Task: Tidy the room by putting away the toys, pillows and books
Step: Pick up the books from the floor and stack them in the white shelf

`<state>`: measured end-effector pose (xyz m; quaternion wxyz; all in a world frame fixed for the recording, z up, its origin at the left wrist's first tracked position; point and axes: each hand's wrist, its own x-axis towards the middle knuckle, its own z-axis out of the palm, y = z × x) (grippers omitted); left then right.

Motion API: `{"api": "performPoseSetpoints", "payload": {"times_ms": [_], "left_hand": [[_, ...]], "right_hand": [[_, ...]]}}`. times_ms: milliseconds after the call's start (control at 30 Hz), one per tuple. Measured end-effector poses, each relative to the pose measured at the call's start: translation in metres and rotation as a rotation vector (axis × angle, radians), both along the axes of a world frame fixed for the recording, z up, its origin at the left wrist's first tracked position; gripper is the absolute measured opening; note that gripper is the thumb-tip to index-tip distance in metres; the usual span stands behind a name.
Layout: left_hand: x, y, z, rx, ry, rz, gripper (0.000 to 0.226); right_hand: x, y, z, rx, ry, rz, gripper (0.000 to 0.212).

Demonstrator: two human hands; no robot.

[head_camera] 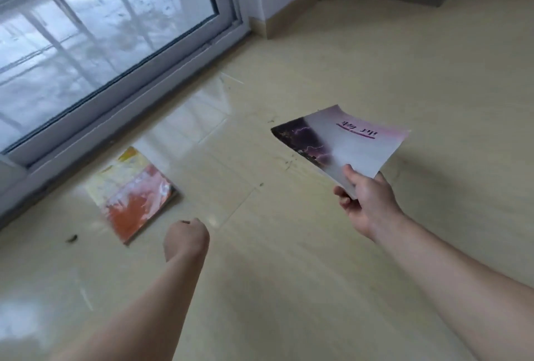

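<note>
The right hand point(367, 198) pinches the purple book point(346, 141) by 1 corner. The left hand point(186, 238), fingers hidden, hovers near the orange book point(130, 196); best to lift its near edge.

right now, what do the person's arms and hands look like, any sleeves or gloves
The left hand and right hand are bare: no gloves, rings or watch show. Both forearms are uncovered to the frame edge, no sleeve in view.
</note>
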<state>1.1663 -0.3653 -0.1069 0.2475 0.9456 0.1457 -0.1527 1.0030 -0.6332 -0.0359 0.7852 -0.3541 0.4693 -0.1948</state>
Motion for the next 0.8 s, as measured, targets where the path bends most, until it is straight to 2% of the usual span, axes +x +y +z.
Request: {"api": "performPoseSetpoints", "payload": {"times_ms": [167, 333, 467, 633, 700, 800], "left_hand": [[0.053, 0.092, -0.008, 0.1, -0.043, 0.262, 0.04], [0.097, 0.145, -0.029, 0.236, 0.149, 0.086, 0.056], [0.108, 0.147, -0.038, 0.307, 0.252, -0.204, 0.061], [0.116, 0.152, -0.041, 0.348, 0.153, -0.314, 0.053], [0.102, 0.157, -0.046, 0.389, 0.1, -0.287, 0.049], [0.072, 0.158, -0.046, 0.417, -0.007, -0.074, 0.046]], "right_hand": [[0.038, 0.067, 0.021, -0.146, 0.003, 0.383, 0.009], [0.067, 0.11, 0.025, -0.273, -0.009, 0.702, 0.018], [0.077, 0.134, 0.018, -0.276, -0.006, 0.827, 0.015], [0.079, 0.146, 0.003, -0.252, 0.029, 0.922, 0.016], [0.081, 0.149, -0.004, -0.238, 0.044, 0.941, 0.018], [0.082, 0.156, -0.011, -0.224, 0.06, 0.919, 0.02]]}}
